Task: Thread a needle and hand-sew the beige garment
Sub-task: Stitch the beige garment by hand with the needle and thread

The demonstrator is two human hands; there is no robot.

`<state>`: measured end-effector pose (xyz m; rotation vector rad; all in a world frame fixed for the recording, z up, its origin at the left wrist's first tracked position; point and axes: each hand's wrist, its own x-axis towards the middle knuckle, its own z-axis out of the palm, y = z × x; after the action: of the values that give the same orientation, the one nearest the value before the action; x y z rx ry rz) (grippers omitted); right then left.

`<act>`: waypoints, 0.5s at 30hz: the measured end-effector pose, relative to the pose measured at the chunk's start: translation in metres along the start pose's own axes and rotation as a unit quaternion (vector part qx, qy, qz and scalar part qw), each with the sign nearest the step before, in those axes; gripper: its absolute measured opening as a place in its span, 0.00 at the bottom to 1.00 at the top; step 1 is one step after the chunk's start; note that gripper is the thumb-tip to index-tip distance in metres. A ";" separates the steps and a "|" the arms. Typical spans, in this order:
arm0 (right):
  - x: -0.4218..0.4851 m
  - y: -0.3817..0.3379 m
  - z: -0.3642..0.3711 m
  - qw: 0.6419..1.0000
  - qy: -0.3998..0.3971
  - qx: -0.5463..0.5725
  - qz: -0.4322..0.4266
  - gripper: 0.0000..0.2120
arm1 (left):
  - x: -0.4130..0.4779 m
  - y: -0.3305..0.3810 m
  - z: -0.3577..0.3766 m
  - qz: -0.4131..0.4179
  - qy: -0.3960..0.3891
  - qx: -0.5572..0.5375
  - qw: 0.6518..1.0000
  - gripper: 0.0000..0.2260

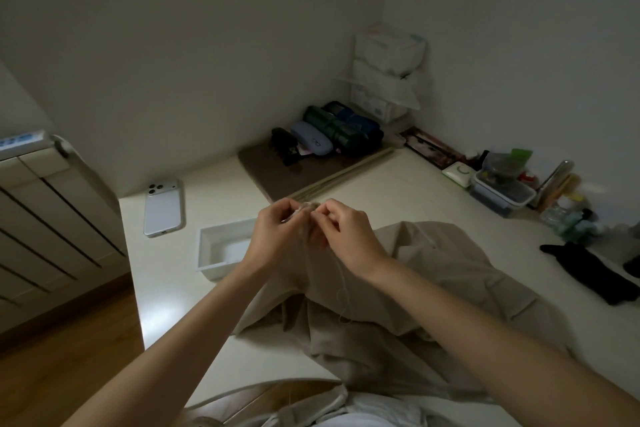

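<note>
A: While I've got the head view up, tell me where you make the beige garment [433, 274].

B: I see it heaped on the surface [398, 184] straight ahead, its near end spilling off the edge towards the person. One bunched bit is lifted. The left grip [277, 236] is narrow, pinching that bunch. The right grip [346, 236] is pinched onto the same bunch, fingertips almost meeting the left's. A pale thread [341, 288] hangs from under the right one down onto the cloth.

A: Needle?

B: I can't tell; the fingers cover that spot.

A: Containers?

B: A white tray [207, 250] sits just left of the hands. Its right end is hidden behind the left wrist, and I see only a pale floor inside. Far right, near the wall, a clear lidded box [502, 192] holds dark bits I can't identify, with a smaller tub on top.

A: Farther out?

B: A white phone [162, 206] lies camera-side up beyond the tray. A black cloth [588, 274] lies at the right, partly cut off by the frame.
</note>
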<state>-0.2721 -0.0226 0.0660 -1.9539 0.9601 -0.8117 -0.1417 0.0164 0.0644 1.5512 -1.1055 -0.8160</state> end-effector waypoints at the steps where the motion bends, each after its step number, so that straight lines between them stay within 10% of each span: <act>1: 0.001 -0.001 0.000 1.000 0.004 -0.002 0.001 0.08 | 0.000 0.001 -0.001 -0.004 -0.005 -0.008 1.000 0.09; 15: -0.007 0.007 -0.003 0.993 -0.089 -0.076 -0.015 0.07 | 0.009 0.009 -0.008 -0.040 0.035 -0.022 0.998 0.07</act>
<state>-0.2804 -0.0207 0.0604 -2.1360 0.9087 -0.5834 -0.1338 0.0099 0.0751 1.5837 -0.9734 -0.8286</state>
